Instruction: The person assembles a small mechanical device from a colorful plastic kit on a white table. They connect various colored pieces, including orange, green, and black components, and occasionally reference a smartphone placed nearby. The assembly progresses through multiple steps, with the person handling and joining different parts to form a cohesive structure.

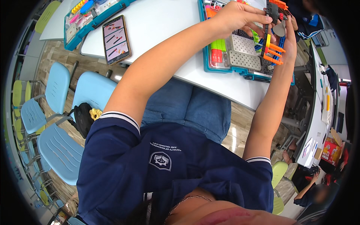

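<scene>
Above the right part of the table, both hands are on a model built of black, orange, yellow and grey plastic construction pieces [267,41]. My left hand [243,18] comes from the left with its thumb and fingers closed on the model's black upper part. From the right, my right hand [290,35] grips the model's far side, its fingers partly hidden behind the pieces. Below the hands lies a teal-edged construction kit case [207,56]. It holds grey perforated plates [245,60] and green and red blocks [217,52].
A phone [117,39] showing pictures of parts lies at the white table's [157,28] left edge. Beyond it stands another teal case [71,43] of pieces. Light-blue chairs [60,152] stand at the left, one bearing a black bag [83,118]. Other people are at the right.
</scene>
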`<action>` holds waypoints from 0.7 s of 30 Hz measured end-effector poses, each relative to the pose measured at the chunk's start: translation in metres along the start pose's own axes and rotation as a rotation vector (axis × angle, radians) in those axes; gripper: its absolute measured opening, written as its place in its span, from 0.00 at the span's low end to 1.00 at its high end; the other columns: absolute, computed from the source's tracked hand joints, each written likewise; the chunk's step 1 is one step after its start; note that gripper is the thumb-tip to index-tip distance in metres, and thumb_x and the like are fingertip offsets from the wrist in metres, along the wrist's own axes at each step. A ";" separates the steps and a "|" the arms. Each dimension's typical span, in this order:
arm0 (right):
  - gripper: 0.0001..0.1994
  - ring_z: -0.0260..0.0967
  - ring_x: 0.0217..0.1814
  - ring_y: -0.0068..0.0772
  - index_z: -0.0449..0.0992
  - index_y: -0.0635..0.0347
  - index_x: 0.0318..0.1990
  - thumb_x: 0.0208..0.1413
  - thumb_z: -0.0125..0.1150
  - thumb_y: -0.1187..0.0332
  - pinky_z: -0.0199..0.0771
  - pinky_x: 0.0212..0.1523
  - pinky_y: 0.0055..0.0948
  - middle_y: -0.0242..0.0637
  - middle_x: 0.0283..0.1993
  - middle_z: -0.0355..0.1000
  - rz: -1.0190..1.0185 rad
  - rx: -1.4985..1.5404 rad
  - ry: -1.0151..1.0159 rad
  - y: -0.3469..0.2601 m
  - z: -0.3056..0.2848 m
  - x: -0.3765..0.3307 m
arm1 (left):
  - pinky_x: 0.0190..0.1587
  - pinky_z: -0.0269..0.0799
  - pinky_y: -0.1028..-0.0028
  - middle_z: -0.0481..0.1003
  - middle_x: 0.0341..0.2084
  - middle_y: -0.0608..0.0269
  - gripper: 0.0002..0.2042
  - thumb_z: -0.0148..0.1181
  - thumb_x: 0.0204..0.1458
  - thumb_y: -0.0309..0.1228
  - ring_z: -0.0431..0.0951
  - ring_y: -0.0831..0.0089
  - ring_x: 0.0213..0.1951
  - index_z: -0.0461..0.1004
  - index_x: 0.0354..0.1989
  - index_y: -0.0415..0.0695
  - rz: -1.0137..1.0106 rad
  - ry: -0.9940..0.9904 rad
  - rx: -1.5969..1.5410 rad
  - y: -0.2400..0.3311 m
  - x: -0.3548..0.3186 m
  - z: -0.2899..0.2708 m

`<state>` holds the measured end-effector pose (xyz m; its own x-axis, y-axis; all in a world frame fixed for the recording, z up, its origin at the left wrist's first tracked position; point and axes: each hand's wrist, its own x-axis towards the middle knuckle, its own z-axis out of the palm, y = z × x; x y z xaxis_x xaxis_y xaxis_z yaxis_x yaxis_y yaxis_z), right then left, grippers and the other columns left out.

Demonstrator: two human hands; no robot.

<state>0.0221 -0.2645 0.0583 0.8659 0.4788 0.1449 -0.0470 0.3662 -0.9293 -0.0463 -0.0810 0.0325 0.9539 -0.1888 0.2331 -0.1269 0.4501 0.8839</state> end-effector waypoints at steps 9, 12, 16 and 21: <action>0.28 0.57 0.23 0.20 0.72 0.60 0.48 0.71 0.45 0.40 0.59 0.18 0.21 0.30 0.25 0.62 0.033 0.026 -0.157 0.002 0.007 -0.008 | 0.32 0.75 0.82 0.85 0.34 0.57 0.13 0.61 0.65 0.36 0.83 0.78 0.31 0.82 0.46 0.37 0.086 -0.034 -0.127 -0.011 0.004 -0.005; 0.27 0.58 0.23 0.21 0.72 0.60 0.47 0.71 0.46 0.40 0.59 0.16 0.22 0.29 0.24 0.61 0.059 0.051 -0.171 0.002 0.006 -0.007 | 0.33 0.76 0.80 0.85 0.34 0.55 0.13 0.60 0.65 0.35 0.83 0.76 0.30 0.82 0.46 0.36 0.076 -0.039 -0.124 -0.011 0.006 -0.007; 0.23 0.56 0.24 0.22 0.73 0.59 0.48 0.72 0.48 0.45 0.58 0.21 0.23 0.31 0.27 0.65 0.066 0.107 -0.241 0.000 0.002 -0.005 | 0.33 0.76 0.80 0.85 0.33 0.56 0.13 0.61 0.65 0.35 0.84 0.75 0.30 0.82 0.45 0.35 0.076 -0.025 -0.141 -0.014 0.006 -0.007; 0.16 0.53 0.25 0.21 0.73 0.60 0.50 0.72 0.53 0.55 0.54 0.30 0.26 0.31 0.36 0.70 0.020 0.246 -0.300 -0.002 -0.003 -0.004 | 0.34 0.77 0.80 0.84 0.31 0.60 0.14 0.64 0.63 0.36 0.83 0.76 0.31 0.82 0.43 0.35 0.099 0.030 -0.135 -0.020 0.010 -0.008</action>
<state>0.0204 -0.2694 0.0588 0.6809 0.6866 0.2548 -0.2116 0.5175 -0.8291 -0.0319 -0.0845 0.0142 0.9466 -0.1121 0.3022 -0.1850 0.5787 0.7942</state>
